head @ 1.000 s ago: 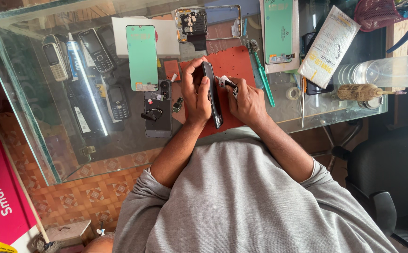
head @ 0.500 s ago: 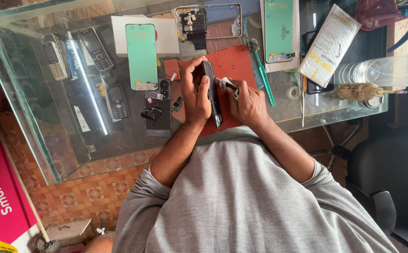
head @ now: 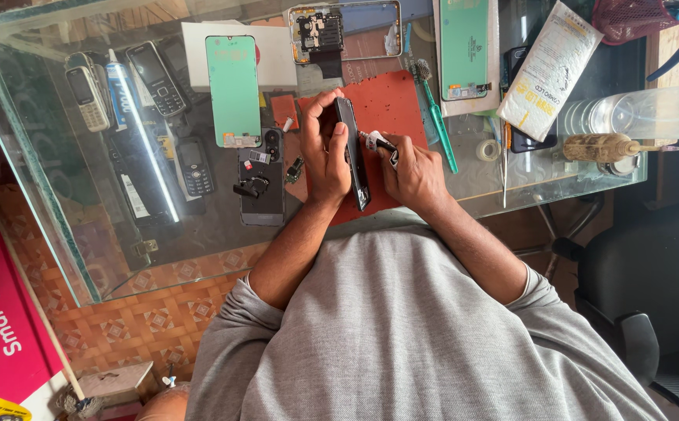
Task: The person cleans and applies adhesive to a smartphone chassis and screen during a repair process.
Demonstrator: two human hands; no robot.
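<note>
Item: dark phone body (head: 352,152), stood on its long edge over the red work mat (head: 390,105), which served as landmark for every entry below.

Left hand (head: 325,148): closed around the phone body, fingers wrapped over its upper end, holding it edge-up above the mat's middle.

Right hand (head: 413,171): closed on a small white-and-black tube (head: 377,143), its nozzle touching the phone's edge, just right of the mat's middle.

Handling note, as judgement: the work looked like running adhesive along the frame. A steady, thin line seemed called for, the left hand keeping the body from tilting, the right squeezing lightly so nothing spilled onto the mat.

Surface: glass-topped table (head: 59,203), shelf visible beneath.

- Left of the mat: green display panel (head: 233,90) on white paper; opened dark phone (head: 261,179); old keypad phones (head: 129,86) farther left.
- Above the mat: stripped phone frame (head: 343,31).
- Right of the mat: green-handled brush (head: 437,117), second green panel (head: 464,51), white packet (head: 550,70), clear plastic container (head: 635,113).

Room: patterned floor tiles (head: 137,323) below the mat; black chair (head: 651,296) to the lower right.
</note>
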